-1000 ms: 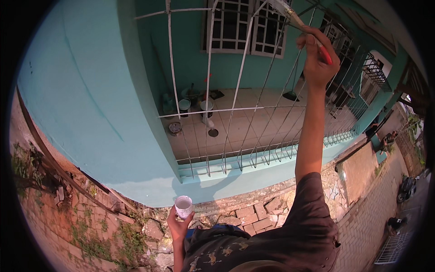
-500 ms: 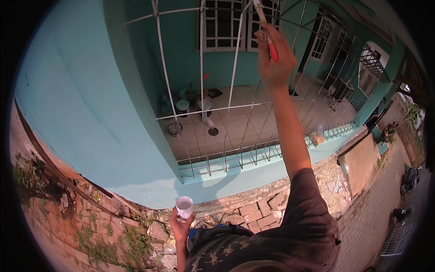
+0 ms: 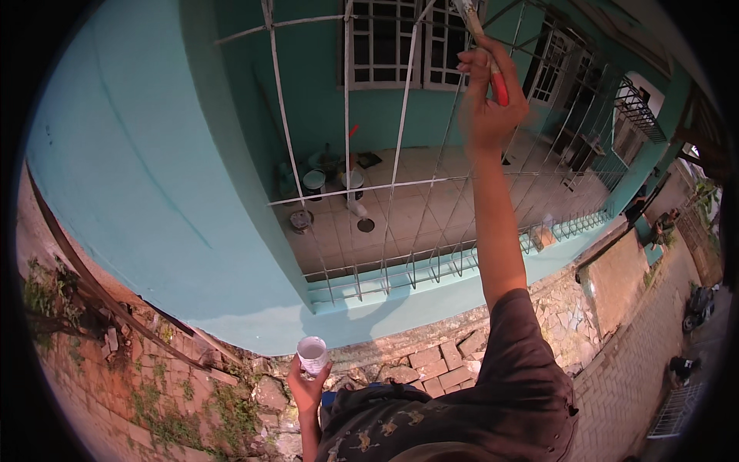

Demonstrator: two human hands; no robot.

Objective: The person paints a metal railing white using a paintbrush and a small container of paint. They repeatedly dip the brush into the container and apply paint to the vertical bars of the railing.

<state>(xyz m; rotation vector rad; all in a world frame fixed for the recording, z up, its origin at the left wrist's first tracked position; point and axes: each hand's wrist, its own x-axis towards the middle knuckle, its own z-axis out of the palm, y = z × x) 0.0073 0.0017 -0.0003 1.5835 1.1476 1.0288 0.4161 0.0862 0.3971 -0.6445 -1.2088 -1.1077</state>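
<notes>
High up, my right hand [image 3: 495,108] grips a paintbrush [image 3: 499,86] by its red-tipped handle, its bristle end pointing up near the top of the metal window grille [image 3: 398,138]. White coats several of the grille's bars, while others look darker. Low down and close to my body, my left hand [image 3: 309,389] is wrapped round a small white cup [image 3: 312,354], held upright with its mouth facing up. What the cup holds looks pale, but I cannot make it out clearly.
A turquoise wall [image 3: 131,192] rises at the left. Behind the grille, buckets [image 3: 314,182] and cans [image 3: 301,222] stand on the tiled porch floor [image 3: 408,208]. Broken paving [image 3: 439,366] lies below. Another person [image 3: 681,368] is at the far right, near a parked motorbike [image 3: 699,306].
My right hand with the paintbrush has moved to the right and slightly down along the top of the grille. The left hand with the cup has hardly moved.
</notes>
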